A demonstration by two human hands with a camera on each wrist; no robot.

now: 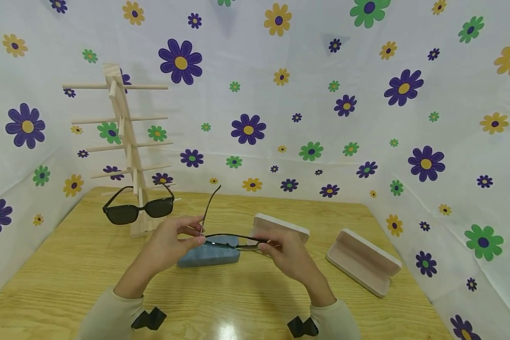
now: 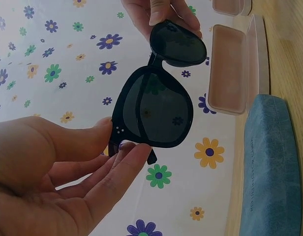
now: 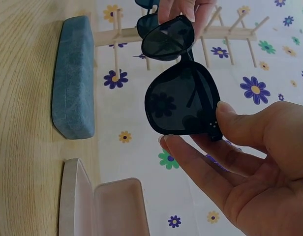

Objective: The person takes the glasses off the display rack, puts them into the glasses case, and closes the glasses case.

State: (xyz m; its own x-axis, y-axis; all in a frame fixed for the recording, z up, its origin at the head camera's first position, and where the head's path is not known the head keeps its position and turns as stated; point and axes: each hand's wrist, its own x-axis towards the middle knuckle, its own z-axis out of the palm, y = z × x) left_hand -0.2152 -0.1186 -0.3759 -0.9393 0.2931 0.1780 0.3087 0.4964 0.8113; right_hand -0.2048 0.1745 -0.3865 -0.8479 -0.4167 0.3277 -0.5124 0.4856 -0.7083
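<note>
Both hands hold one pair of black sunglasses (image 1: 221,245) with dark lenses above the table. My left hand (image 1: 167,241) pinches the frame's left end between thumb and fingers, as the left wrist view also shows at the near lens (image 2: 159,110). At the other end, my right hand (image 1: 286,250) pinches the frame near the hinge; three small light dots show there in the right wrist view. One temple arm (image 1: 209,203) sticks up and away beside the left fingers. Behind and below the sunglasses lies a closed blue glasses case (image 1: 210,257), partly hidden by them.
A wooden display rack (image 1: 127,127) with several pegs stands at the back left, another pair of black sunglasses (image 1: 140,210) on its low peg. Two open pinkish cases, one behind my right hand (image 1: 280,224) and one farther right (image 1: 361,264), lie on the wooden table (image 1: 246,302). Flowered cloth surrounds it.
</note>
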